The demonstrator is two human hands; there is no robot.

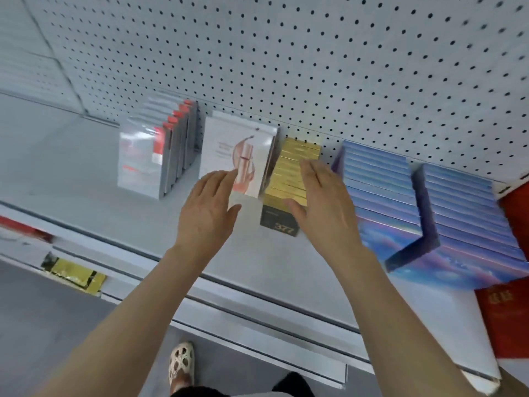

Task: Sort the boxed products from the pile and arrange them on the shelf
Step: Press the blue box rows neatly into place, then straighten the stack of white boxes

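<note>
Both hands reach over the shelf toward a row of gold-topped boxes.

Nearest, a sandalled foot (181,360) stands on the floor; motion blur softens most print. On the white shelf (86,179) the left hand (206,209) is spread, fingertips at the white box (240,159), contact unclear. The right hand (323,202) lies flat-fingered on the gold boxes (292,170), hiding their right side. That row runs front to back toward the pegboard (315,67); its black front reads "377". Blue boxes (400,196) stand right, red-trimmed boxes (160,144) left.
</note>
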